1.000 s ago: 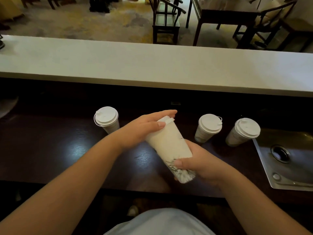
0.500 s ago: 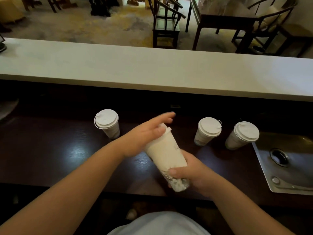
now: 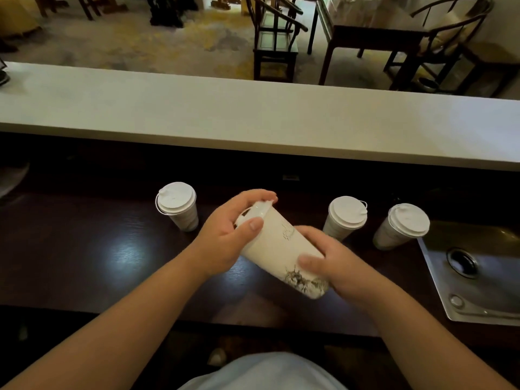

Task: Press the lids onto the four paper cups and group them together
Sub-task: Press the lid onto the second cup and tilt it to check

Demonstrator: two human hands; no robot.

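I hold a tall white paper cup (image 3: 278, 246) tilted above the dark counter, its top pointing up and left. My left hand (image 3: 228, 235) curls around the white lid (image 3: 257, 211) at the cup's mouth, thumb on the cup wall. My right hand (image 3: 334, 263) grips the cup's lower end near its dark printed pattern. Three lidded cups stand upright on the counter: one to the left (image 3: 177, 204), one right of centre (image 3: 346, 216), one at the far right (image 3: 403, 225).
A steel sink (image 3: 478, 277) is set into the dark counter (image 3: 84, 263) at the right, close to the far right cup. A raised pale bar top (image 3: 253, 119) runs across behind the cups. Chairs and a table stand beyond it.
My left hand has gone from lying flat over the lid to curling its fingers around the rim. The cup has tipped further over to the left, and my right hand has turned with it.
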